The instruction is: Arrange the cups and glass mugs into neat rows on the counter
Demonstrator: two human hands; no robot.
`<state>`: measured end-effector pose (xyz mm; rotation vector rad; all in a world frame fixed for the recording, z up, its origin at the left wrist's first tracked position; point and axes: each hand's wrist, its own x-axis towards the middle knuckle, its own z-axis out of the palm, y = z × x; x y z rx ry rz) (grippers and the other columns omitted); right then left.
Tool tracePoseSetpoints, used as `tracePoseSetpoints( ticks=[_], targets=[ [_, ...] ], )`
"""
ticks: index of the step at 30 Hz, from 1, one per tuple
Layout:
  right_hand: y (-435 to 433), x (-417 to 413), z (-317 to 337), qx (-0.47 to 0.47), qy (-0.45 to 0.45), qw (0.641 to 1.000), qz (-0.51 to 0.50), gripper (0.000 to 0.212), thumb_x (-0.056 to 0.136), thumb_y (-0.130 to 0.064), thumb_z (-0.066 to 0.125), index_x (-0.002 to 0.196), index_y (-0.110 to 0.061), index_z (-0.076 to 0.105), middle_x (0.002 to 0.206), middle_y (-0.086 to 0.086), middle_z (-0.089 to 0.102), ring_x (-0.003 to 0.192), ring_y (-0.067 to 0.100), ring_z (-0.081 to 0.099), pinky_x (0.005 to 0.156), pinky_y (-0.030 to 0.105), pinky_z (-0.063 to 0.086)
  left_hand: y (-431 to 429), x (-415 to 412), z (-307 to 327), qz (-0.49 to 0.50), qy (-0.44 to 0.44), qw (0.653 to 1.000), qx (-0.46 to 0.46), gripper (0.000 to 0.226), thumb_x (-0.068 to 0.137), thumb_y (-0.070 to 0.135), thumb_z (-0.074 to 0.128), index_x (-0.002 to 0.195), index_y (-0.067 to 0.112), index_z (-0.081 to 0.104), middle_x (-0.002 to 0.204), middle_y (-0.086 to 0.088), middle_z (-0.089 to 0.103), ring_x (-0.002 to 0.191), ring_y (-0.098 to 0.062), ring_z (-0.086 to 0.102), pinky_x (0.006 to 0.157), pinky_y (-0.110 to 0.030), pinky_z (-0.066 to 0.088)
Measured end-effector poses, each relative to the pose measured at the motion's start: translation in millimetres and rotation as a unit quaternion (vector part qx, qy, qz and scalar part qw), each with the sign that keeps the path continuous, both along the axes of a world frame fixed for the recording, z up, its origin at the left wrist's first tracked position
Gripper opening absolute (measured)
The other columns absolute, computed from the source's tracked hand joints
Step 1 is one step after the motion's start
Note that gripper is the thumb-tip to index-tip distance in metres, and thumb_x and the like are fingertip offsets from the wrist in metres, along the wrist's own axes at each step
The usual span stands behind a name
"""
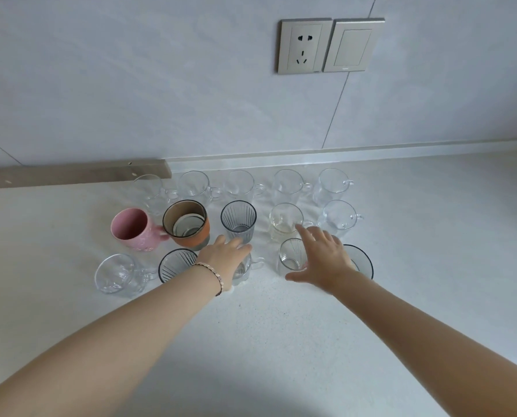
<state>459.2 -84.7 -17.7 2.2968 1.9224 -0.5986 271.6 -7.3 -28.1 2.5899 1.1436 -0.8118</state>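
Legible text: none | switch (353, 45): small mark on lower edge, too small to read | socket (304, 46): no print | cups, mugs: no labels, brands or numbers

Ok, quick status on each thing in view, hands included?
Back row of clear mugs: five, upright, lined along the wall.
Pink mug: upright, touching the orange cup.
Orange cup: upright.
Ribbed glass: upright, middle row.
Left hand: resting on a front-row clear mug, closed over its top.
Right hand: open, fingers spread above the front-row glass.
Socket: nothing plugged in.
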Motion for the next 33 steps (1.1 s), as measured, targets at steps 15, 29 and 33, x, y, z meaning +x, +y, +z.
tracePoseSetpoints(
  ticks=[15, 29, 33],
  targets=[
    [-40, 65, 8, -0.084, 0.046, 0.987, -0.129, 0.096, 0.069, -0.047, 0.071, 0.146, -0.022, 0.020, 0.136, 0.005, 0.040, 0.121, 0.025, 0.051, 0.093, 0.034, 0.045, -53, 13, 6, 0.134, -0.144, 0.980, 0.043, 0.023, 0.091, 0.022, 0.043, 0.105, 0.014, 0.059, 0.101, -0.002, 0.065, 0.095, -0.024, 0.063, 0.068, -0.026, 0.038],
    [-30, 64, 9, -0.067, -0.029, 0.988, -0.139, 0.095, 0.075, -0.050, 0.064, 0.147, -0.013, 0.014, 0.144, 0.014, 0.030, 0.134, 0.032, 0.030, 0.106, 0.038, 0.033, -72, -2, 0, 0.228, -0.095, 0.969, 0.018, 0.025, 0.091, 0.024, 0.043, 0.109, 0.019, 0.059, 0.110, 0.002, 0.065, 0.100, -0.021, 0.062, 0.074, -0.028, 0.040],
    [-16, 36, 26, 0.021, -0.023, 0.998, -0.049, 0.060, 0.087, -0.040, 0.055, 0.139, -0.016, 0.037, 0.141, 0.010, 0.040, 0.133, 0.028, 0.035, 0.106, 0.036, 0.035, -72, -21, 4, 0.263, -0.098, 0.960, 0.009, 0.025, 0.091, 0.025, 0.042, 0.110, 0.020, 0.057, 0.108, 0.004, 0.063, 0.103, -0.021, 0.060, 0.076, -0.026, 0.039]
  ],
)
